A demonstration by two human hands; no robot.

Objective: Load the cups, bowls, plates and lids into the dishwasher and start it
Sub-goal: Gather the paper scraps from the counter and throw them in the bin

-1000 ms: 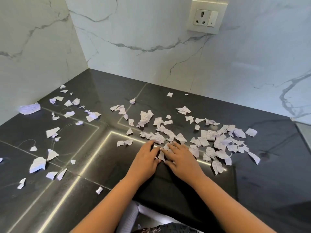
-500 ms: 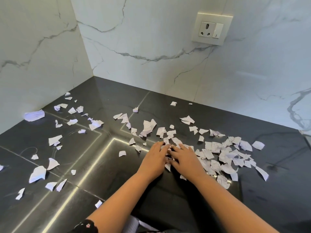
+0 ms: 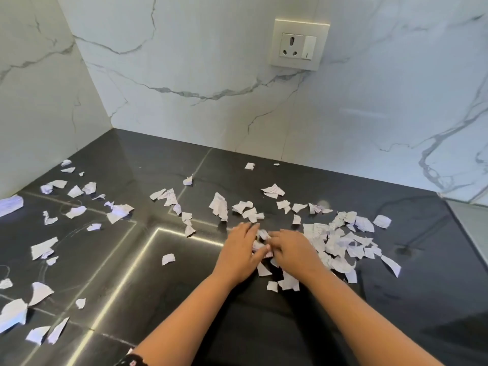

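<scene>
Head view: both hands work at the centre of a black countertop [image 3: 435, 260] littered with torn paper scraps [image 3: 340, 241]. The thickest heap lies toward 3 o'clock, with looser bits running out to 9 o'clock and 7 o'clock. The left hand [image 3: 239, 249] lies flat, fingers straight and released, pressing on scraps. The right hand [image 3: 293, 250] sits just beside it at 3 o'clock, its fingers turned toward the left hand over a small cluster of paper. Whether it pinches any piece I cannot tell, since the fingertips are buried among the scraps.

As for the task, no cups, bowls, plates or lids appear anywhere, and no dishwasher either. Judging by this, loading has not begun, or goes on out of view, and all of it seems left to do.

At 12 o'clock a wall socket [image 3: 299, 44] is set in the marble wall [image 3: 198, 62]. A patterned sleeve [image 3: 132, 361] is cut off at 6 o'clock, and the counter's front edge is hidden.
</scene>
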